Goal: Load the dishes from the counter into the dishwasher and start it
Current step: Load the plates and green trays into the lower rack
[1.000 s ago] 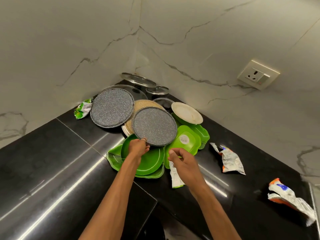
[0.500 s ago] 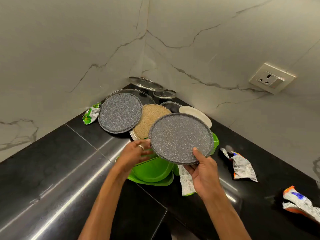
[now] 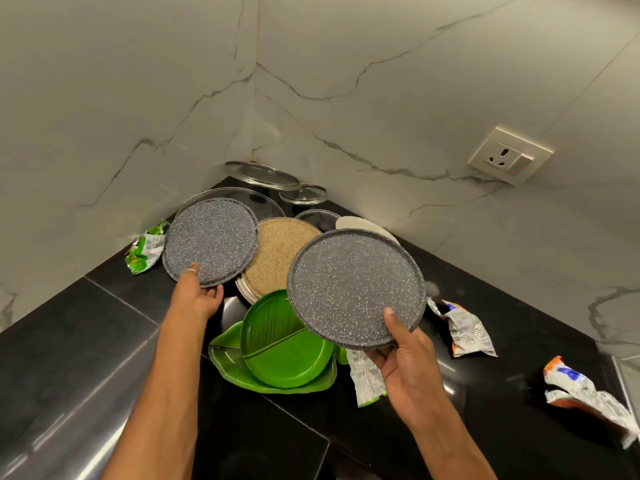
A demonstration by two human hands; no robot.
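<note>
Right hand (image 3: 410, 365) grips the raised grey plate (image 3: 353, 289); left hand (image 3: 199, 297) pinches the other grey plate (image 3: 211, 240).

Grey speckled plates (image 3: 353, 289) look matt and grainy, green plates (image 3: 287, 344) glossy plastic (lids (image 3: 263, 174) glass), counter (image 3: 86, 341) polished stone.

the left forearm (image 3: 166, 393) and right forearm (image 3: 446, 441), both bare, rise from the bottom edge, the left reaching further forward. the left hand (image 3: 198, 299) pinches the near rim of the far grey plate (image 3: 211, 237), ringed thumb on top, fingers curled beneath. the right hand (image 3: 407, 362) grips the near grey plate (image 3: 349, 285) by its edge, thumb over the rim, fingers underneath.
</note>
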